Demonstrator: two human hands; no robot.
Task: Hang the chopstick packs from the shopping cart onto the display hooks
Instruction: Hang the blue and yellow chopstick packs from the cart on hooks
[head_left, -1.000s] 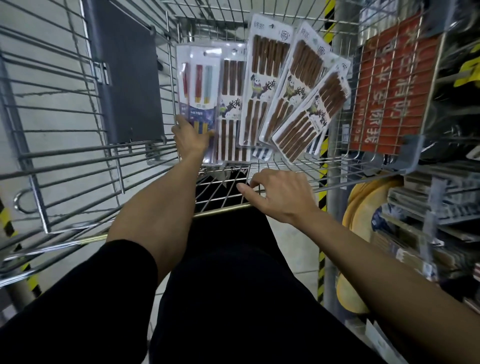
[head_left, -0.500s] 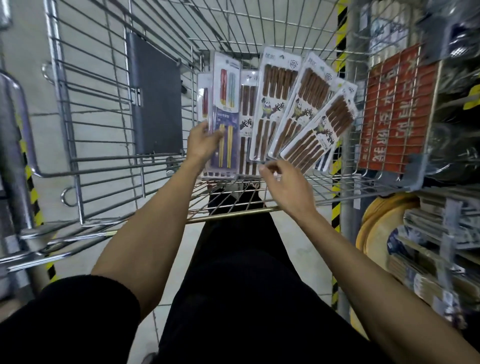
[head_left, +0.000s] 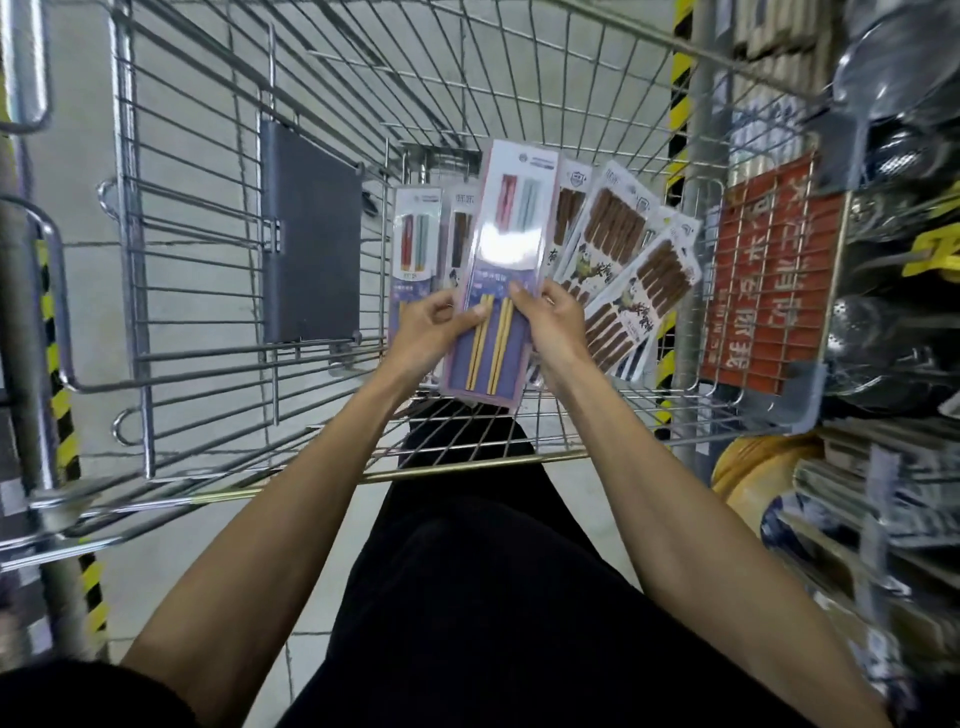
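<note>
A long clear pack of coloured chopsticks (head_left: 503, 249) with red, teal and yellow sticks is lifted above the wire shopping cart (head_left: 208, 291). My left hand (head_left: 431, 332) grips its lower left edge, thumb on the front. My right hand (head_left: 553, 317) pinches its lower right edge. Behind it, a second coloured pack (head_left: 415, 244) and several brown wooden chopstick packs (head_left: 613, 244) with cartoon print lean fanned against the cart's far end. No display hooks are plainly visible.
A dark grey flap (head_left: 311, 234) hangs on the cart's left wall. A red sign (head_left: 769, 275) is fixed to the cart's right side. Shelves of metal kitchenware (head_left: 893, 156) and stacked goods (head_left: 857, 499) stand at the right. Yellow-black striped posts (head_left: 680, 78) flank the cart.
My left hand has lifted the coloured pack up and toward me, out of the fan. My right hand came in from the brown packs and took hold of its right edge.
</note>
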